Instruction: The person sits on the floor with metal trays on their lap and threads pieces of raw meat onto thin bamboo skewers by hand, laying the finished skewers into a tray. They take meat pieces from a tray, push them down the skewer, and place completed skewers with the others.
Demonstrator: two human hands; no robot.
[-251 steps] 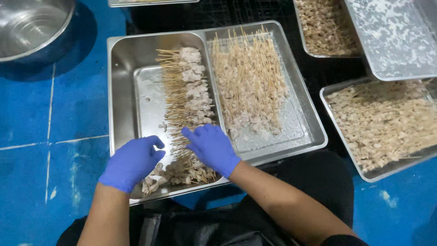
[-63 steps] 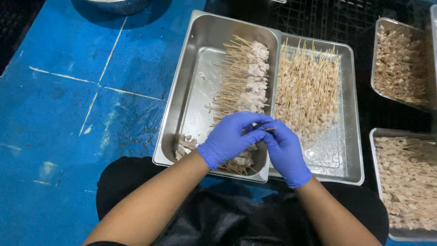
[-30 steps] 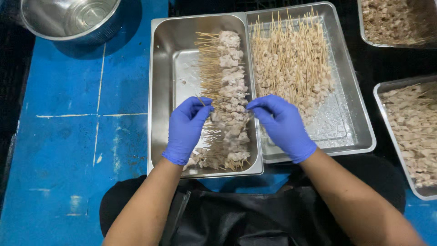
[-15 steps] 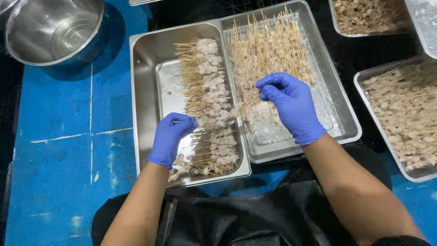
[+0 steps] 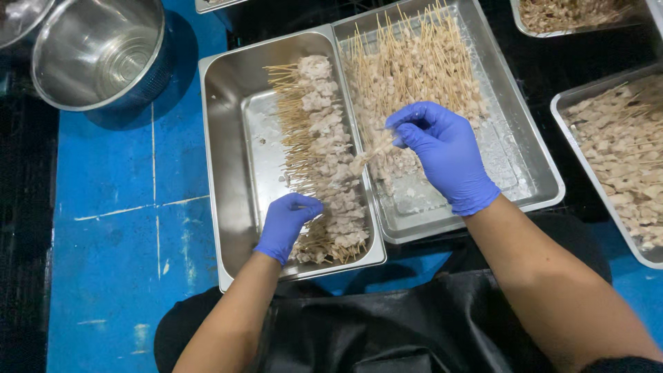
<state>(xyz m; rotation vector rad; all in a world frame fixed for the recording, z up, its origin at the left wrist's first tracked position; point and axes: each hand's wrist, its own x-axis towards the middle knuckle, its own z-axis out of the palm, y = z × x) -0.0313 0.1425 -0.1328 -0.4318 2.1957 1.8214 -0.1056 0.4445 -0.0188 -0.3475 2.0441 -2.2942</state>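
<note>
Blue floor, steel trays (image 5: 228,173) of skewers.
My right hand (image 5: 442,153) is pinching one skewer (image 5: 369,153) (light, soft meat) by its stick; left hand (image 5: 289,222) fingers curled on the pile (image 5: 324,159).

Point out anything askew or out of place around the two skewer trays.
One skewer lies across the rim between the left tray and right tray, pinched by the right hand. The left hand rests on the neat row. Nothing spilled.
</note>
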